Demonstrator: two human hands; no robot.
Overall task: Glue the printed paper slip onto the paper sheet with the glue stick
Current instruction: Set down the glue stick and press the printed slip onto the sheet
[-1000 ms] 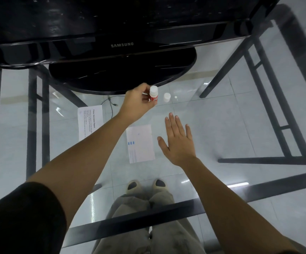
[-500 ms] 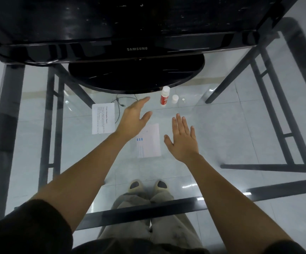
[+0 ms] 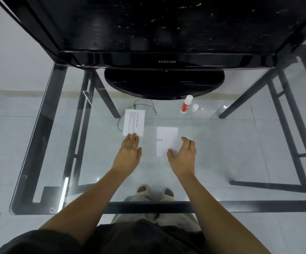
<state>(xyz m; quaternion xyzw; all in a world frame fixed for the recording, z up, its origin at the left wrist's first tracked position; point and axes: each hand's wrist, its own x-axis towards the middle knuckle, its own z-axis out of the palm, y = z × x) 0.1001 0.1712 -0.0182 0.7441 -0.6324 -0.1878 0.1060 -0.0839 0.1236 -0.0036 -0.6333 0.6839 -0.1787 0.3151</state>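
A white printed paper slip (image 3: 134,122) with lines of text lies on the glass table, left of centre. My left hand (image 3: 129,153) is flat and open, its fingertips on the slip's near edge. A white paper sheet (image 3: 166,139) with small blue marks lies to the right. My right hand (image 3: 183,156) rests with its thumb and fingers on the sheet's near right corner. The red and white glue stick (image 3: 186,104) stands upright farther back, with its white cap (image 3: 194,107) beside it.
A black Samsung monitor (image 3: 164,61) on a round stand (image 3: 164,83) fills the far side of the glass table (image 3: 240,143). A thin black cable (image 3: 143,104) lies behind the slip. Black table legs and my feet show through the glass.
My left hand let go of the glue stick, which now stands near the monitor stand, and moved back left to the slip. My right hand dropped onto the sheet's corner.
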